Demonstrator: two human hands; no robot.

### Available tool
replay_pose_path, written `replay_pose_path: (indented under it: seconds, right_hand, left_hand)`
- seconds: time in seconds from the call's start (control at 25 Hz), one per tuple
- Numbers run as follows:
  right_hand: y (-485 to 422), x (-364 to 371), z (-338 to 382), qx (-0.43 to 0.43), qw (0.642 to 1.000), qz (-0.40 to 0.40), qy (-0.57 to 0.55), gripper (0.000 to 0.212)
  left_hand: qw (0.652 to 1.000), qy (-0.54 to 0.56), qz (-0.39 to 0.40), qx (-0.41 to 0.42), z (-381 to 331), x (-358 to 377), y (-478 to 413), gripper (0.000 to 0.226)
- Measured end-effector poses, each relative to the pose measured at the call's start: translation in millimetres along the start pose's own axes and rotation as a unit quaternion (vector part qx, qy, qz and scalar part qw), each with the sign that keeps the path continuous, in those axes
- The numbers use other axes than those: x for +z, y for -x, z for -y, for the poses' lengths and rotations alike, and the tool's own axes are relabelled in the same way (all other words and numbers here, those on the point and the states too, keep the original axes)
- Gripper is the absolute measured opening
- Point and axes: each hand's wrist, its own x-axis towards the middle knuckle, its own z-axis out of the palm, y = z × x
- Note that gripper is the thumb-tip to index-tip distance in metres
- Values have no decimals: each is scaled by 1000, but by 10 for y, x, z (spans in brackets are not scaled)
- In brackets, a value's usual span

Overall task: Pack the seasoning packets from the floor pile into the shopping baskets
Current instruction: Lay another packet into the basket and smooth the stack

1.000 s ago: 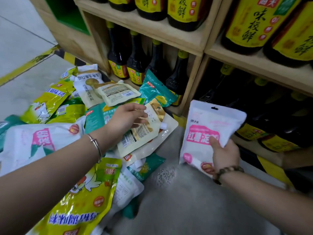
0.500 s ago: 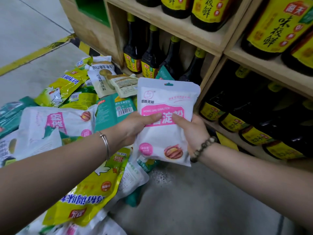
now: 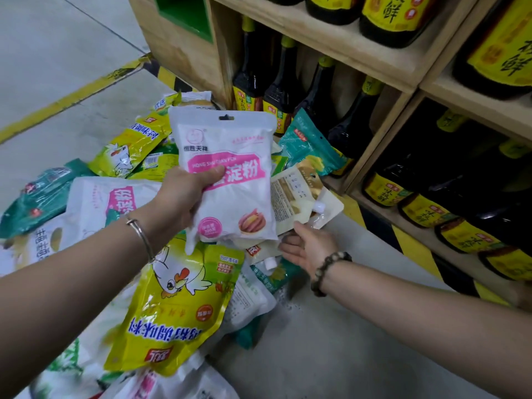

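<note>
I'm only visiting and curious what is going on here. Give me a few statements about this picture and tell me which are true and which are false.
1. The left hand holds a pink-labelled white bag up above the pile. True.
2. The right hand grips a bottle. False: it is open and holds nothing, low by a beige spouted pouch in the pile.
3. A yellow chicken packet lies in the pile on the floor. True.
4. The wooden shelf is stocked with tins. False: it holds dark bottles with yellow labels.
</note>
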Motion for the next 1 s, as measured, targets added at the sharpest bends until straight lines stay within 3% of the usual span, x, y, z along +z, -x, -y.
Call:
replay_pose_path:
  seconds: [0.12,0.24,0.4,0.56,0.72,0.88,1.0]
  right_hand:
    - [-31,181,124,-3,996,-56,-66,39]
    - [-49,270,118,-16,995,-85,-51,56]
    - [-72,343,109,-25,996,-85,-14,47]
    - [-130,432,58,-68,993,-85,-42,55]
    - [-194,608,-44,-98,991,-82,-33,48]
    - [-296,660,19,-101,983,-145,47,55]
    - [-397,647,204,-144,976,-156,45,63]
  left_hand:
    - [999,-10,-20,-30,60,-195,31,12]
    - [998,-22,-29,-47,128,-301,56,14]
    - [998,-22,-39,-51,153,-325,44,16]
    - [997,-5,-42,-59,164,-345,23,19]
    - [997,3,-42,-61,196,-370,12,21]
    - [997,-21,-35,-62,230,-396,16,25]
    - [998,-19,-31,-58,227,-372,22,25]
